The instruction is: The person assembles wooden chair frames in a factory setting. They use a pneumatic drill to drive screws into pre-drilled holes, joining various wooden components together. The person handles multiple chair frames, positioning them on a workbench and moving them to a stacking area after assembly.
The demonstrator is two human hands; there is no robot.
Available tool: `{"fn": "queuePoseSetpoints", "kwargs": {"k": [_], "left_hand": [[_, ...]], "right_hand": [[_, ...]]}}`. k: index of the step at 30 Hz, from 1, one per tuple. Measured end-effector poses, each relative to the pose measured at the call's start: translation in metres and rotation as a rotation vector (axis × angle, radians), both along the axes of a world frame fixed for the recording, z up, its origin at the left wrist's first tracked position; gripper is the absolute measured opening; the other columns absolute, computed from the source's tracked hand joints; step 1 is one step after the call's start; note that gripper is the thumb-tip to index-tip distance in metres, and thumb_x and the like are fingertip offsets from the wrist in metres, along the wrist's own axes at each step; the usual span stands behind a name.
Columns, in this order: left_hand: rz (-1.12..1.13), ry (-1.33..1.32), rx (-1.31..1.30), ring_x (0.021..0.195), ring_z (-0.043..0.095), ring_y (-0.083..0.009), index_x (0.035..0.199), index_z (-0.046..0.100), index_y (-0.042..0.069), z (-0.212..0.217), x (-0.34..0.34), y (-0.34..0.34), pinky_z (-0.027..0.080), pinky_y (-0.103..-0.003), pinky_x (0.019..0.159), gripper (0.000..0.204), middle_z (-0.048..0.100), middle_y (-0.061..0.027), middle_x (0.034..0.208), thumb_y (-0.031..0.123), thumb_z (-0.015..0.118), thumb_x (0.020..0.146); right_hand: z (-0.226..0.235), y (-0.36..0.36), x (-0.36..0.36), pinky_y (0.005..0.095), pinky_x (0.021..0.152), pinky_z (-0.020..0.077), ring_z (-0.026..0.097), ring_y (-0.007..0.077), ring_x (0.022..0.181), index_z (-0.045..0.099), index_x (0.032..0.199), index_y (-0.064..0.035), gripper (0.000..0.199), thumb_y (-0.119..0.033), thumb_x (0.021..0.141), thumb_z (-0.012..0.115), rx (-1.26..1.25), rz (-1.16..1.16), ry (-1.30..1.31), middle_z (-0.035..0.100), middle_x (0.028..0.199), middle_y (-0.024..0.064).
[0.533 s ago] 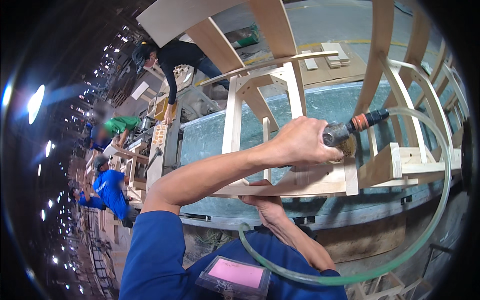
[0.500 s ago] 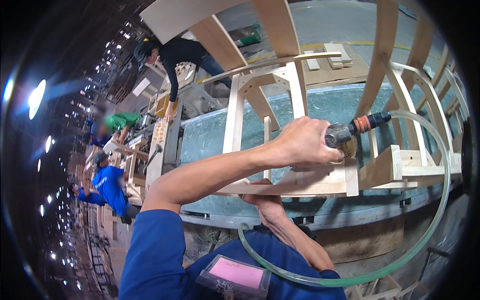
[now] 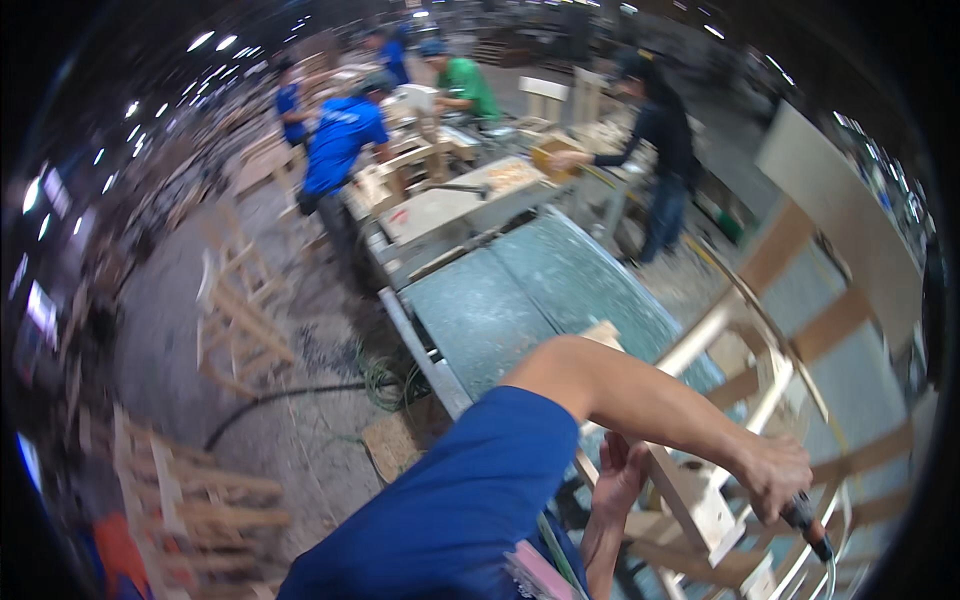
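Low at the right edge, the air tool (image 3: 806,522) sits clenched in the right hand (image 3: 775,472), against the pale wooden chair frame (image 3: 700,505). Beside it the left hand (image 3: 618,478) rests open-fingered on that frame, above the green counter (image 3: 530,295).

Bare pale wood frame (image 3: 700,500); matt green tabletop (image 3: 520,290).
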State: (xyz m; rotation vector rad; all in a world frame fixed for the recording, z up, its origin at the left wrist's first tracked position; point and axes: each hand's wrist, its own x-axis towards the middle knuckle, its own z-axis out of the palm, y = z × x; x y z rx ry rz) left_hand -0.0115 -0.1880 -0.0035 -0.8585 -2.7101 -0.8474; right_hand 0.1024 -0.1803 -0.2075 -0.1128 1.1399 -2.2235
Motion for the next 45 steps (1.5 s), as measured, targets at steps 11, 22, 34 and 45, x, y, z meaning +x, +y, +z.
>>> {"fn": "queuePoseSetpoints", "kwargs": {"k": [11, 22, 34, 45], "left_hand": [[0.382, 0.270, 0.650, 0.070, 0.066, -0.0256, 0.067, 0.065, 0.007, 0.078, 0.100, -0.169, 0.051, -0.037, 0.066, 0.024, 0.064, -0.0089, 0.065, 0.023, 0.079, 0.055], [0.391, 0.513, 0.776, 0.093, 0.058, -0.0246, 0.094, 0.061, 0.008, -0.038, 0.356, -0.257, 0.046, -0.038, 0.082, 0.049, 0.060, -0.0080, 0.100, 0.016, 0.089, 0.055], [0.826, 0.040, 1.916, 0.084, 0.060, -0.0154, 0.151, 0.027, 0.004, -0.255, 0.674, -0.139, 0.053, -0.030, 0.069, 0.060, 0.059, -0.0079, 0.104, 0.024, 0.051, 0.100], [2.184, -0.032, 1.147, 0.095, 0.067, -0.0360, 0.139, 0.043, 0.000, -0.228, 0.724, -0.110, 0.051, -0.043, 0.085, 0.082, 0.067, -0.0254, 0.102, 0.035, 0.075, 0.073]], "right_hand": [[0.054, -0.048, 0.078, 0.0266, 0.069, 0.0535, 0.063, 0.0179, 0.082, 0.059, 0.113, -0.0023, 0.060, -0.059, 0.095, 0.053, 0.023, 0.349, 0.076, 0.066, 0.094, 0.0112], [0.011, -0.198, 0.115, 0.0415, 0.098, 0.0533, 0.055, 0.0333, 0.118, 0.046, 0.129, 0.0067, 0.054, -0.030, 0.094, 0.063, -0.664, 0.710, -0.052, 0.055, 0.128, 0.0201], [-0.011, -0.252, 0.362, 0.0348, 0.066, 0.0538, 0.062, 0.0201, 0.068, 0.059, 0.077, -0.0104, 0.033, -0.041, 0.090, 0.062, 0.071, 1.139, -0.386, 0.062, 0.068, 0.0044], [-0.032, -0.284, 0.520, 0.0315, 0.067, 0.0513, 0.062, 0.0213, 0.070, 0.062, 0.086, -0.0069, 0.046, -0.053, 0.092, 0.061, 0.384, 1.594, -0.159, 0.063, 0.076, 0.0077]]}}
